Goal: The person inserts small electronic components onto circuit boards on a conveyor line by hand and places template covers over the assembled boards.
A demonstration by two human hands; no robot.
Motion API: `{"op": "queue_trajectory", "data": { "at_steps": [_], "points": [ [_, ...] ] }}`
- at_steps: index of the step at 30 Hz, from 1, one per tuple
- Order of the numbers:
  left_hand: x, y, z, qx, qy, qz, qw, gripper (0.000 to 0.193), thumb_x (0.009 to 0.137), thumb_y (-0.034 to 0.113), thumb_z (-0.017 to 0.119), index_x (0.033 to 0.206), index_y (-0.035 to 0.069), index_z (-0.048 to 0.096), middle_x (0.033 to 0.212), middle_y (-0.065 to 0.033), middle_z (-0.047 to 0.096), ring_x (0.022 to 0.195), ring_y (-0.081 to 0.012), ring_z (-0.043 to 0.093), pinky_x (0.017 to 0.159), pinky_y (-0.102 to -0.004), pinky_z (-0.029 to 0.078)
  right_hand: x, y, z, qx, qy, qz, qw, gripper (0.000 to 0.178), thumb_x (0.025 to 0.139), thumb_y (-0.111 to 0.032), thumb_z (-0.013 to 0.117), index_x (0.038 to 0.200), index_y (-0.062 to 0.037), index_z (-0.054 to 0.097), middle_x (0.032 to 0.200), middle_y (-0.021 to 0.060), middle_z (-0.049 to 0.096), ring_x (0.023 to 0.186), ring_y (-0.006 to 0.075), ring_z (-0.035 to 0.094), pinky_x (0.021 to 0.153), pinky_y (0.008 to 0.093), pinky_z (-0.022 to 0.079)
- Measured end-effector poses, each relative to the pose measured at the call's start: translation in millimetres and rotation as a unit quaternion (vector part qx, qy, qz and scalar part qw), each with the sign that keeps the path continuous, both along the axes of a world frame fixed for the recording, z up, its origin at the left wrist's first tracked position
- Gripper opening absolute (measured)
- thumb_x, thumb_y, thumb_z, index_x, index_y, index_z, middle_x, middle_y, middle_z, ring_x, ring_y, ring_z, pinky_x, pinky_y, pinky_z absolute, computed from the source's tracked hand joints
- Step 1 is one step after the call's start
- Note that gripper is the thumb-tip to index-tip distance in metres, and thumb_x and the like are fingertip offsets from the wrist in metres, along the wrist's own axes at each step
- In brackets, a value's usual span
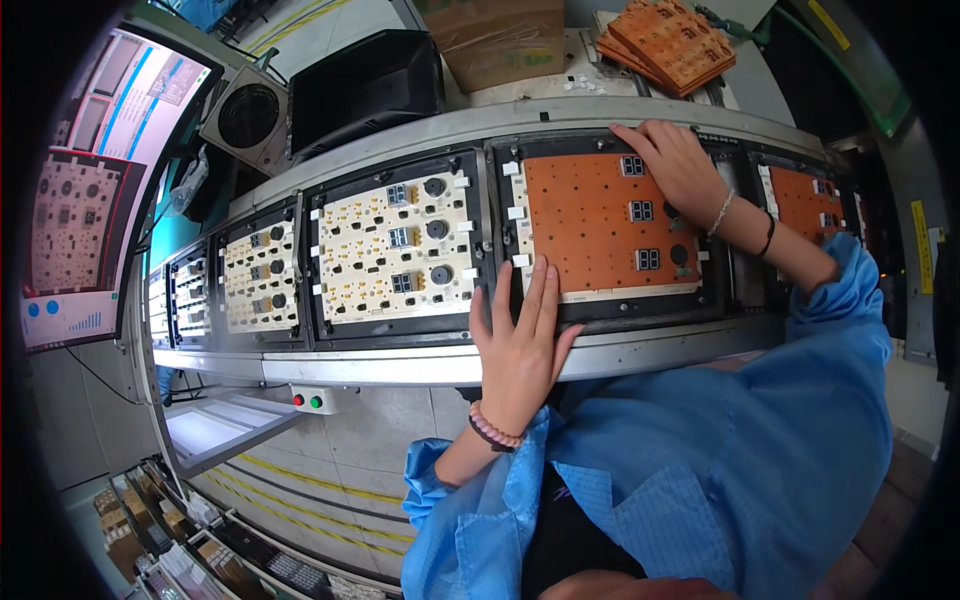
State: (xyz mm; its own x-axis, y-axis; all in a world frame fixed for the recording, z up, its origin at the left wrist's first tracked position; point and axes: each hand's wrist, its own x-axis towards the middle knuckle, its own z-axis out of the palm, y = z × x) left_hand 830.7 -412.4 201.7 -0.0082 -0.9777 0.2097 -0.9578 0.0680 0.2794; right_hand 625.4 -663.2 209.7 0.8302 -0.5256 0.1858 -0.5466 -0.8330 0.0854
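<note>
Left hand (518, 335), fingers spread wide, is at the orange board's (582, 225) lower edge; right hand (682, 168), loosely spread, overlaps its top.

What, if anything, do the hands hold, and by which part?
Nothing appears gripped: left hand lies over the orange panel at lower left, right hand at upper right.

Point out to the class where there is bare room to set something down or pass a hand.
Free: the narrow silver front rail, below the nearest cream board and left of the left hand; for passing, over the orange sheet, left of the digit displays. Crowded: that component-covered board; behind, the cardboard box and stacked orange panels.
</note>
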Motion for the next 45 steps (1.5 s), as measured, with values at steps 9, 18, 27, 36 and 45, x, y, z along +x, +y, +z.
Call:
{"op": "queue_trajectory", "data": {
  "at_steps": [9, 18, 27, 36, 45],
  "points": [
    [6, -1, -3, -0.017, 0.043, -0.013, 0.999, 0.063, 0.093, 0.036, 0.062, 0.145, 0.004, 0.047, 0.151, -0.0072, 0.046, 0.140, -0.0369, 0.037, 0.114, -0.0598, 0.021, -22, -33, 10, -0.096, 0.040, -0.102, 0.989, 0.021, 0.092, -0.012, 0.054, 0.112, -0.0034, 0.053, 0.110, 0.0139, 0.055, 0.099, 0.0315, 0.055, 0.089, 0.0418, 0.043],
    [7, 0, -3, -0.043, 0.045, -0.006, 0.998, 0.061, 0.090, 0.031, 0.066, 0.145, 0.008, 0.049, 0.150, -0.0055, 0.048, 0.144, -0.0361, 0.033, 0.115, -0.0582, 0.016, 26, 4, 67, 0.184, 0.065, 0.076, 0.978, 0.005, 0.090, -0.013, 0.058, 0.090, -0.0112, 0.053, 0.085, 0.0061, 0.058, 0.086, 0.0253, 0.058, 0.086, 0.0374, 0.039],
    [31, 11, 1, -0.078, 0.079, -0.006, 0.994, 0.057, 0.089, 0.023, 0.065, 0.142, 0.009, 0.050, 0.146, -0.0098, 0.048, 0.139, -0.0295, 0.039, 0.116, -0.0528, 0.021, 26, 57, 82, 0.247, 0.140, 0.104, 0.953, 0.010, 0.087, -0.016, 0.065, 0.086, -0.0103, 0.057, 0.080, 0.0087, 0.061, 0.085, 0.0284, 0.061, 0.084, 0.0399, 0.044],
    [51, 38, 9, -0.098, 0.095, 0.022, 0.990, 0.031, 0.091, 0.015, 0.066, 0.120, 0.006, 0.065, 0.110, -0.0067, 0.066, 0.100, -0.0207, 0.061, 0.100, -0.0413, 0.038, 72, 27, 76, 0.245, 0.075, 0.158, 0.954, 0.013, 0.093, -0.016, 0.058, 0.097, -0.0051, 0.064, 0.086, 0.0156, 0.065, 0.085, 0.0342, 0.064, 0.077, 0.0441, 0.050],
    [92, 8, 20, -0.068, 0.098, -0.059, 0.991, 0.020, 0.090, 0.014, 0.067, 0.107, 0.006, 0.071, 0.096, -0.0076, 0.067, 0.090, -0.0225, 0.062, 0.087, -0.0369, 0.046, 163, 21, 38, 0.144, 0.165, 0.169, 0.961, 0.045, 0.092, -0.013, 0.054, 0.137, -0.0062, 0.054, 0.072, 0.0116, 0.064, 0.067, 0.0328, 0.064, 0.063, 0.0437, 0.050]
  ]
}}
